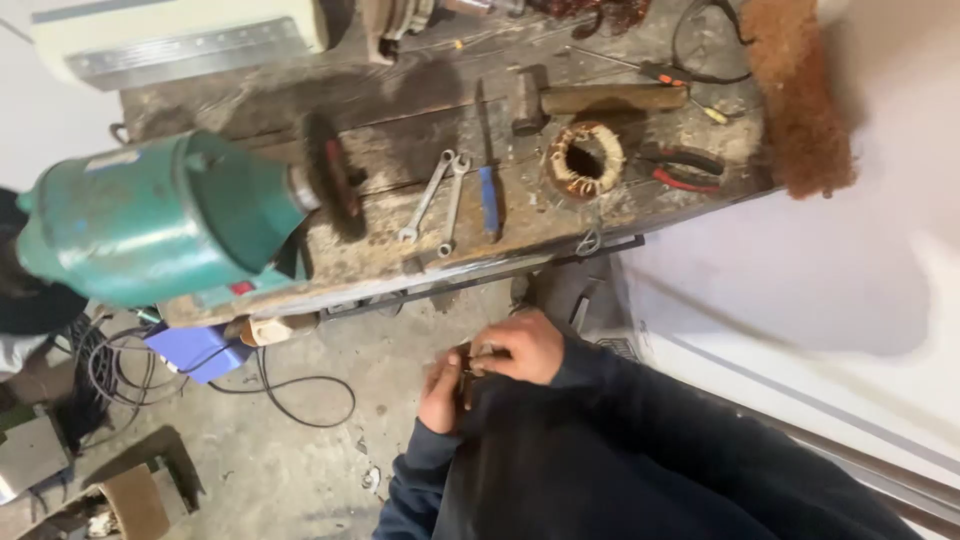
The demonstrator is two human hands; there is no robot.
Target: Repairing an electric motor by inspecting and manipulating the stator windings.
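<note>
My left hand [440, 392] and my right hand [525, 345] meet close together over the concrete floor, just below the workbench edge. Both are closed on a small dark metal part [467, 368] held between them; most of it is hidden by my fingers. Dark blue sleeves cover both arms. On the wooden workbench [400, 150] above lie two wrenches [440, 200], a blue-handled tool [488, 200], a hammer [590, 100] and a copper-wound coil ring [585, 158].
A green bench motor [150, 220] with a dark wire wheel [325, 180] overhangs the bench at left. Red-handled pliers [685, 168] and a brown fuzzy pad [800, 90] lie at the bench's right end. Black cables [280, 385] trail on the floor. A white panel [820, 290] stands at right.
</note>
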